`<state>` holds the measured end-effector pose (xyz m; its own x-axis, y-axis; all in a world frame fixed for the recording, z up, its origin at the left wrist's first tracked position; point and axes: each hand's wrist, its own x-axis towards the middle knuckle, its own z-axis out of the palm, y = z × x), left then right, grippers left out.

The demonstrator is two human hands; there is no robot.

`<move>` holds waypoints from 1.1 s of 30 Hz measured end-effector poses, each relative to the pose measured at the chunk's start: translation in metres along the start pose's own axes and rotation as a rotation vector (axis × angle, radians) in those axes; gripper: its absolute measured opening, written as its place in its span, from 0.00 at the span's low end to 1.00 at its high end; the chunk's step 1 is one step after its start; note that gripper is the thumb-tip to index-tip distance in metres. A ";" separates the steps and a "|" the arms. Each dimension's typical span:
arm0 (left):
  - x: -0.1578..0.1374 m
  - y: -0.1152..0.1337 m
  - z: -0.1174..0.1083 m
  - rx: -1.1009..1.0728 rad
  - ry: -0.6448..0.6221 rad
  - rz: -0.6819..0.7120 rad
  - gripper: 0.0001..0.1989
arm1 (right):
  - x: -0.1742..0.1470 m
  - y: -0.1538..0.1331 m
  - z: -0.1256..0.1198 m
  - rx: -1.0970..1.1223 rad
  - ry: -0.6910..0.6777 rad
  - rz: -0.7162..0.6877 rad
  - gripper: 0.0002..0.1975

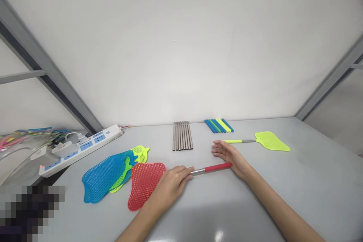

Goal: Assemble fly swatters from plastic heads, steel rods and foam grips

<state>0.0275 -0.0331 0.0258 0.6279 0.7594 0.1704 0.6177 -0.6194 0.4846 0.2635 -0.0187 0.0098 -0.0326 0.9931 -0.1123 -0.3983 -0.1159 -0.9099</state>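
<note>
Left hand (173, 182) grips rod (197, 172) of red swatter (146, 181); right hand (230, 155) open at handle (217, 167) end. Likely light, mesh flexible; grasp handle.

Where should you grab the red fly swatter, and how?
Probably by its red handle, from above on the right: it's slim and straight, and its middle is bare. The left hand covers the part beside the wide, holey head.
</note>
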 end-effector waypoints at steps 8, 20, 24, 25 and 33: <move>-0.001 0.004 0.002 0.118 0.030 0.043 0.15 | -0.001 0.001 0.004 -0.007 -0.062 0.033 0.14; -0.001 0.002 0.008 0.215 0.139 0.082 0.13 | -0.006 -0.003 0.010 0.150 -0.140 0.158 0.14; -0.003 0.003 0.012 0.249 0.211 0.085 0.12 | -0.005 -0.001 0.011 0.195 -0.147 0.211 0.14; -0.003 0.004 0.013 0.257 0.215 0.087 0.12 | -0.005 -0.001 0.012 0.203 -0.153 0.224 0.14; -0.002 0.008 0.018 0.270 0.188 0.119 0.13 | -0.009 0.003 0.018 0.207 -0.174 0.285 0.14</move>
<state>0.0391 -0.0430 0.0139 0.6201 0.6866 0.3796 0.6643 -0.7169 0.2114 0.2464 -0.0275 0.0151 -0.3165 0.9114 -0.2630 -0.5269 -0.3995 -0.7502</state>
